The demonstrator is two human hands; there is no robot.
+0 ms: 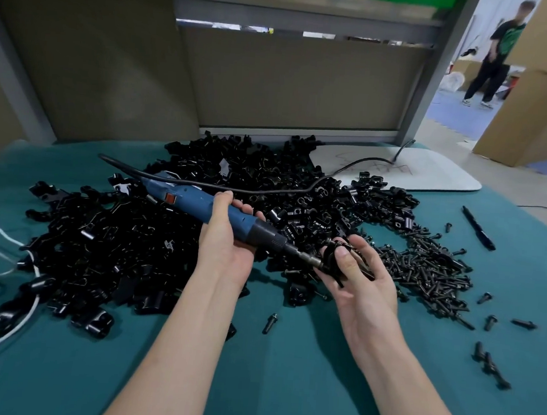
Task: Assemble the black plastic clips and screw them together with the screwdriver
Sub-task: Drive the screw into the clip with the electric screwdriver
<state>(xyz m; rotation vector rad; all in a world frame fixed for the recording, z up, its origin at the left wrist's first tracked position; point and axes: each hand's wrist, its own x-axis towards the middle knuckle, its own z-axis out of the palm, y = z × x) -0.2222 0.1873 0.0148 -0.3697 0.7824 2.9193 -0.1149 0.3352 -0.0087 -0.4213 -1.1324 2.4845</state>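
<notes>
My left hand [227,236] grips the blue electric screwdriver [200,203] around its body, the tool lying slanted with its bit pointing down to the right. The bit tip meets a black clip assembly [332,259] that my right hand [358,273] holds between thumb and fingers, palm up. A big heap of black plastic clips [125,238] covers the teal cloth behind and left of my hands. A pile of black screws [431,269] lies to the right of my right hand.
The screwdriver's black cable [234,188] runs over the heap to the back right. A black pen [479,228] and loose screws [492,365] lie at right, a white cord [1,238] at left, a white board [432,174] behind. A person [493,54] stands far back right.
</notes>
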